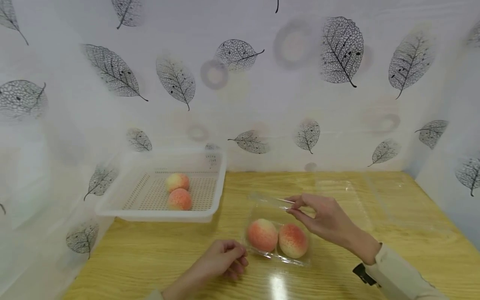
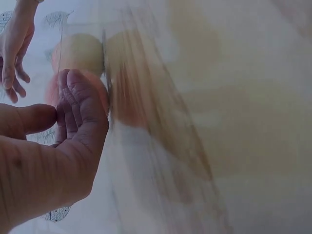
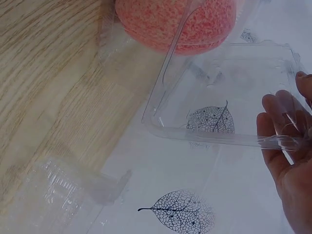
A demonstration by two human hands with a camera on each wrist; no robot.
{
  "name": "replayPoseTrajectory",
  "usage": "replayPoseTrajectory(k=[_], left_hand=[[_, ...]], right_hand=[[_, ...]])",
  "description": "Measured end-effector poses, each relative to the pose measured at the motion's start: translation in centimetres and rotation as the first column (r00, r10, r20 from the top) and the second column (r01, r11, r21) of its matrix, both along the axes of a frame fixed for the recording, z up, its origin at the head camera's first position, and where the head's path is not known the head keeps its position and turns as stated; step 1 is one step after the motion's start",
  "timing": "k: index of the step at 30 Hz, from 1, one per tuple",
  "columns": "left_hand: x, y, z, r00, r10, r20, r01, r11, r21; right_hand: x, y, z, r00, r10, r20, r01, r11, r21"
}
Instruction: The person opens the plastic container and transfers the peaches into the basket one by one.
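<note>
Two peaches, one (image 1: 262,235) on the left and one (image 1: 293,241) on the right, sit side by side in a clear plastic clamshell box (image 1: 275,257). My right hand (image 1: 324,216) pinches the edge of its raised, tilted clear lid (image 1: 268,201). In the right wrist view, fingers (image 3: 270,146) show at the lid's rim, with a speckled peach (image 3: 180,24) behind. Beside the box's near left corner is my left hand (image 1: 226,259), its fingers loosely curled and nothing in its grasp. The left wrist view shows this hand (image 2: 73,131) overlapping the peaches.
A white perforated basket (image 1: 153,214) stands at the back left, holding two more peaches (image 1: 180,199). More clear plastic boxes (image 1: 345,189) lie on the wooden table (image 1: 150,254) to the right. A leaf-printed curtain (image 1: 262,100) surrounds the table's back and sides.
</note>
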State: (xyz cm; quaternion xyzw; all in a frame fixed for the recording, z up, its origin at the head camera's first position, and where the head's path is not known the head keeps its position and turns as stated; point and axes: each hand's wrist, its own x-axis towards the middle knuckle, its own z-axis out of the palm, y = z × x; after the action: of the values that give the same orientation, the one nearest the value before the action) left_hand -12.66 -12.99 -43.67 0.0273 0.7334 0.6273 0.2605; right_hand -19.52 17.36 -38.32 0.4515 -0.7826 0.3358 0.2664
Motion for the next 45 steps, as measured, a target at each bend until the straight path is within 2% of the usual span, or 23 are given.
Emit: replayPoseTrajectory(k=[4,7,10,14,18,21,24,33,40,45], left_hand=[[0.1,0.3,-0.1,1.0,0.021,0.0,-0.021,1.0,0.017],[-0.1,0.5,-0.1,0.999,0.043,-0.014,-0.042,0.998,0.036],[0.1,0.9,-0.2,0.999,0.032,-0.006,-0.032,0.999,0.04],[0.6,1.5,-0.3,0.999,0.003,0.04,-0.005,0.999,0.05],[0.7,1.7,-0.4,0.998,0.009,0.06,-0.013,0.998,0.056],[0.5,1.6,-0.4,0.998,0.02,0.064,-0.023,0.998,0.056],[0.3,1.6,-0.3,0.997,0.033,0.065,-0.037,0.997,0.062],[-0.1,1.5,-0.2,0.997,0.038,0.063,-0.043,0.996,0.074],[-0.2,1.5,-0.3,0.998,0.026,0.052,-0.029,0.997,0.075],[-0.3,1.5,-0.3,0.998,0.027,0.055,-0.032,0.996,0.078]], right_hand=[[-0.1,0.3,0.1,0.998,0.044,0.048,-0.044,0.999,0.004],[-0.2,0.5,0.0,0.996,0.07,0.054,-0.07,0.998,0.002],[-0.4,0.5,-0.1,0.996,0.082,0.046,-0.082,0.997,0.002],[-0.5,0.5,-0.3,0.997,0.073,0.039,-0.074,0.997,0.017],[-0.2,0.9,-0.3,0.998,0.026,0.061,-0.028,0.999,0.037],[0.1,1.3,-0.1,0.997,-0.038,0.072,0.034,0.998,0.053],[0.0,1.5,0.2,0.996,-0.079,0.051,0.077,0.996,0.044],[-0.7,1.8,-0.4,0.983,-0.17,-0.07,0.162,0.981,-0.103],[-1.4,1.8,-1.2,0.947,-0.25,-0.199,0.212,0.958,-0.193],[-1.5,1.8,-1.4,0.916,-0.351,-0.197,0.302,0.922,-0.241]])
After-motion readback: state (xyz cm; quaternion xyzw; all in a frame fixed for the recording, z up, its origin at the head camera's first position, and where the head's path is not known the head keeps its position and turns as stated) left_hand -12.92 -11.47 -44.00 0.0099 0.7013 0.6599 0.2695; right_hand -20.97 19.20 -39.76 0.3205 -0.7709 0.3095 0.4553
